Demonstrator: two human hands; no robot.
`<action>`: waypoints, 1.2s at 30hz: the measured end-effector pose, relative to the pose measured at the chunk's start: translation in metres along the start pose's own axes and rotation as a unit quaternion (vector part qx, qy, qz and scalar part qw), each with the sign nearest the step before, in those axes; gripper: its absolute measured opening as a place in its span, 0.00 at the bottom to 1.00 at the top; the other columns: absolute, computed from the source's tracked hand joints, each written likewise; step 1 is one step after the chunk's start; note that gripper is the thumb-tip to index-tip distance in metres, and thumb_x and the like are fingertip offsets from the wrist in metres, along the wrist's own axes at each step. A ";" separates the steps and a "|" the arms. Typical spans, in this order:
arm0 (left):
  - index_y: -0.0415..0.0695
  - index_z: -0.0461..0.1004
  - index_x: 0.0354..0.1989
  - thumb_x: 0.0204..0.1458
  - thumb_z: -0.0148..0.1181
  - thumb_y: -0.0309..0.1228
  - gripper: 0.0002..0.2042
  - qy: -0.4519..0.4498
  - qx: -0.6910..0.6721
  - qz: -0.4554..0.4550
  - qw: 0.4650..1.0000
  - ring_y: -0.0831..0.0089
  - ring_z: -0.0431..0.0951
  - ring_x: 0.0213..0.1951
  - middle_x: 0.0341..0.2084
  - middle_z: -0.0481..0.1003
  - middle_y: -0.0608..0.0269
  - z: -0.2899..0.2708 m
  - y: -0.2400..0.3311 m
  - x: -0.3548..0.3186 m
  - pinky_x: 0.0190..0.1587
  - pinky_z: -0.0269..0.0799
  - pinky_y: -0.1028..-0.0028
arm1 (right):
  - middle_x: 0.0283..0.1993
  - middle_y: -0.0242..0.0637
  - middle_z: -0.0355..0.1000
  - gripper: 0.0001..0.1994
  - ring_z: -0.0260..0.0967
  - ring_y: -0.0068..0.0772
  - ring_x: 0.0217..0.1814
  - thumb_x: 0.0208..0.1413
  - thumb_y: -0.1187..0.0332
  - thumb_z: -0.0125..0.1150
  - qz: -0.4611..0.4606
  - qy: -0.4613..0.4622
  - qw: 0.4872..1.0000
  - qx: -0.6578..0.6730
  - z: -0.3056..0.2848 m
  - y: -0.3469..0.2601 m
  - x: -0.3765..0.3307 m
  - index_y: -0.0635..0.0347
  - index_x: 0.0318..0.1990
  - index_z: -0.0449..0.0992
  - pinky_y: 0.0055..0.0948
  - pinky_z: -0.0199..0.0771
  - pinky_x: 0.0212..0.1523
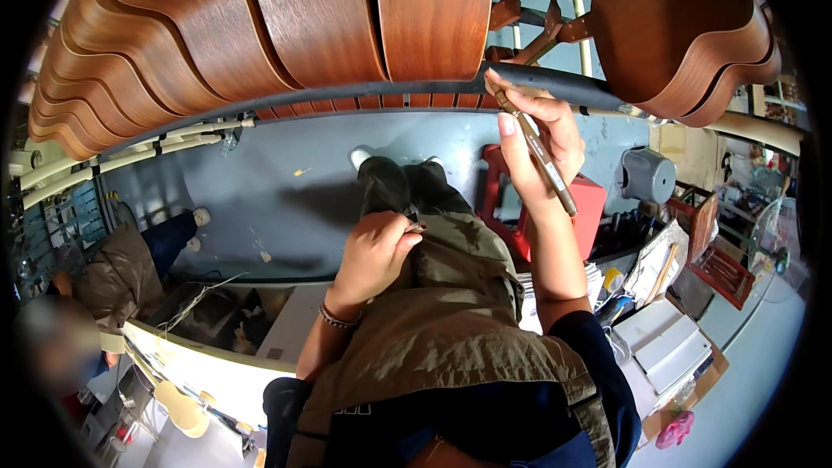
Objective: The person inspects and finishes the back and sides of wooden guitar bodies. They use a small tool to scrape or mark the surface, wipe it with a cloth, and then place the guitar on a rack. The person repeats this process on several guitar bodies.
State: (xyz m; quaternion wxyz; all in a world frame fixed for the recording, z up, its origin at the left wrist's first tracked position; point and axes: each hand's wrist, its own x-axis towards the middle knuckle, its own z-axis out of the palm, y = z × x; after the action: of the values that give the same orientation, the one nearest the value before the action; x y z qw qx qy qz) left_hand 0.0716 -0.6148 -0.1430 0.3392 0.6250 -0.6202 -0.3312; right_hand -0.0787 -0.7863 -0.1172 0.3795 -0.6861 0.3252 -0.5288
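Note:
My right hand (pixel 559 134) is closed around a slim brown marker pen (pixel 539 152). The pen's upper end is close to the lower corner of a reddish-brown wooden guitar body (pixel 438 17), the last in a row; I cannot tell whether they touch. Lower down, in front of my apron (pixel 433 329), my left hand (pixel 373 256) is closed with a small brownish piece (pixel 417 227) sticking out between thumb and fingers. It may be a pen cap, but too little shows. More curved guitar bodies (pixel 303 13) stand side by side to the left.
A dark padded rail (pixel 555 82) runs under the guitar bodies. Another guitar body (pixel 676 17) hangs at the upper right. Behind my right arm is a red stool (pixel 589 212), near a grey bin (pixel 648 175). A person in a brown apron (pixel 121 282) is at the left, beside a cluttered bench.

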 end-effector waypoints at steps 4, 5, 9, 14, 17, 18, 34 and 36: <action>0.36 0.67 0.27 0.54 0.51 0.36 0.13 -0.024 0.003 -0.019 1.000 0.55 0.71 0.28 0.24 0.71 0.54 -0.002 -0.007 -0.005 0.32 0.67 0.65 | 0.39 0.48 0.74 0.08 0.74 0.41 0.47 0.48 0.79 0.61 -0.013 0.016 0.999 0.036 0.006 0.010 -0.001 0.66 0.36 0.70 0.29 0.74 0.44; 0.36 0.68 0.28 0.55 0.50 0.37 0.14 -0.023 0.005 -0.022 0.999 0.55 0.71 0.28 0.24 0.71 0.54 -0.003 -0.007 -0.005 0.32 0.66 0.65 | 0.38 0.47 0.74 0.08 0.73 0.42 0.47 0.48 0.79 0.61 -0.019 0.014 0.999 0.027 0.006 0.011 -0.001 0.67 0.36 0.70 0.29 0.74 0.44; 0.40 0.70 0.29 0.52 0.55 0.34 0.09 -0.010 0.014 -0.027 1.000 0.58 0.71 0.28 0.24 0.72 0.58 -0.001 -0.011 -0.009 0.31 0.66 0.65 | 0.38 0.47 0.74 0.08 0.74 0.41 0.46 0.48 0.79 0.61 -0.016 0.013 1.000 0.017 0.007 0.011 -0.002 0.67 0.36 0.71 0.29 0.74 0.44; 0.40 0.70 0.28 0.52 0.54 0.35 0.10 -0.005 0.018 -0.027 0.999 0.58 0.71 0.28 0.23 0.72 0.58 0.002 -0.011 -0.013 0.31 0.66 0.65 | 0.38 0.47 0.74 0.09 0.74 0.40 0.46 0.47 0.80 0.61 -0.036 0.015 0.999 0.013 0.008 0.014 -0.002 0.67 0.37 0.71 0.29 0.74 0.44; 0.37 0.69 0.30 0.55 0.50 0.37 0.13 -0.024 -0.001 -0.053 0.998 0.54 0.70 0.30 0.24 0.71 0.54 0.000 -0.012 -0.014 0.34 0.65 0.65 | 0.38 0.46 0.74 0.09 0.74 0.39 0.46 0.47 0.80 0.61 -0.042 0.014 0.999 0.006 0.008 0.015 0.000 0.67 0.37 0.71 0.28 0.74 0.44; 0.37 0.68 0.30 0.55 0.50 0.37 0.13 -0.024 -0.001 -0.054 0.998 0.54 0.70 0.30 0.24 0.71 0.54 0.000 -0.012 -0.015 0.34 0.65 0.65 | 0.38 0.46 0.74 0.09 0.74 0.39 0.46 0.47 0.80 0.61 -0.042 0.014 0.999 0.005 0.008 0.015 0.000 0.67 0.37 0.71 0.28 0.74 0.44; 0.39 0.69 0.28 0.53 0.53 0.35 0.11 -0.008 -0.004 -0.044 0.999 0.57 0.70 0.27 0.23 0.71 0.56 -0.001 -0.020 -0.017 0.31 0.65 0.65 | 0.37 0.46 0.75 0.08 0.74 0.40 0.45 0.47 0.79 0.62 -0.051 0.016 0.999 0.000 0.010 0.021 -0.003 0.67 0.35 0.71 0.29 0.74 0.45; 0.39 0.69 0.28 0.53 0.53 0.36 0.11 -0.012 -0.002 -0.049 0.999 0.57 0.70 0.27 0.23 0.71 0.56 -0.001 -0.020 -0.018 0.31 0.65 0.65 | 0.37 0.46 0.75 0.08 0.74 0.40 0.45 0.47 0.79 0.62 -0.054 0.019 0.998 -0.001 0.009 0.022 -0.002 0.67 0.35 0.71 0.29 0.74 0.45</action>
State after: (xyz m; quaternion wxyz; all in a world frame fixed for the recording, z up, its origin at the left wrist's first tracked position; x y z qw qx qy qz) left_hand 0.0836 -0.5972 -0.1588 0.3162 0.6495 -0.5926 -0.3563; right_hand -0.0712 -0.7937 -0.1389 0.3434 -0.6929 0.2952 -0.5611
